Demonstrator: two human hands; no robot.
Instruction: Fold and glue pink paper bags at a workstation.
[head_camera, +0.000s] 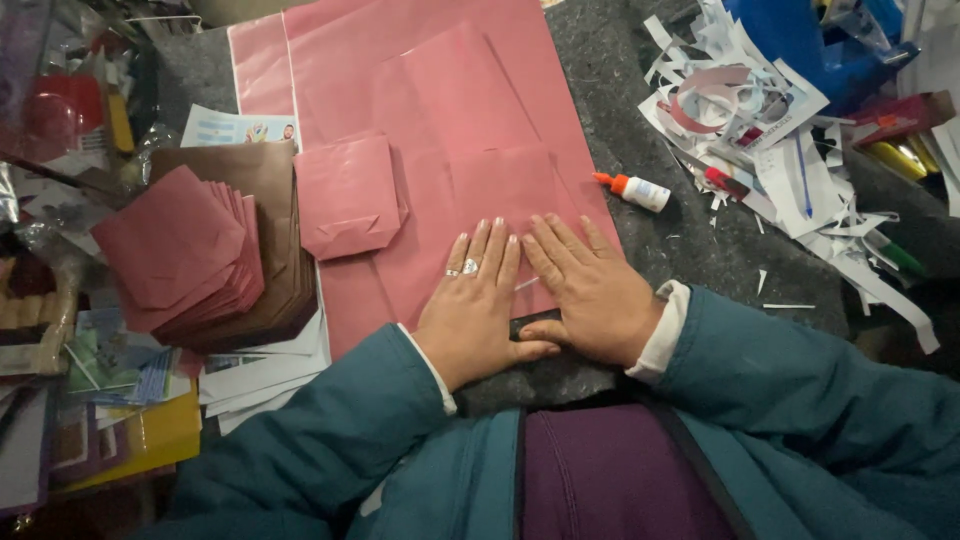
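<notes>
- Nearest to you are your teal sleeves (330, 440) and the purple garment (610, 470) between them; just past these, your two hands lie on the near edge of the pink paper sheet (440, 110).
- That sheet lies flat on the grey felt mat (700, 240), running from the far edge of the table down to your hands, with fold lines showing across it.
- Your left hand (475, 305) is open, palm down, fingers together and pointing away from you, a ring on one finger; it grips nothing and simply presses the paper.
- Your right hand (590, 290) is open and flat as well, fingers slightly spread, thumb tucked toward the left hand so the thumbs nearly meet over a dark gap at the sheet's edge.
- The paper looks thin and slick, so uneven pressure could, I judge, let it slide on the felt and set a crooked crease.
- A folded pink bag (348, 195) rests on the sheet just left of your left hand; a sweep of that wrist could nudge it.
- The stack of folded maroon and brown bags (210, 250) sits further left, apart.
- The small glue bottle (632, 189) lies near your right fingertips; a knock could roll it onto the sheet.
- White paper scraps (760, 130) are heaped well to the right.
</notes>
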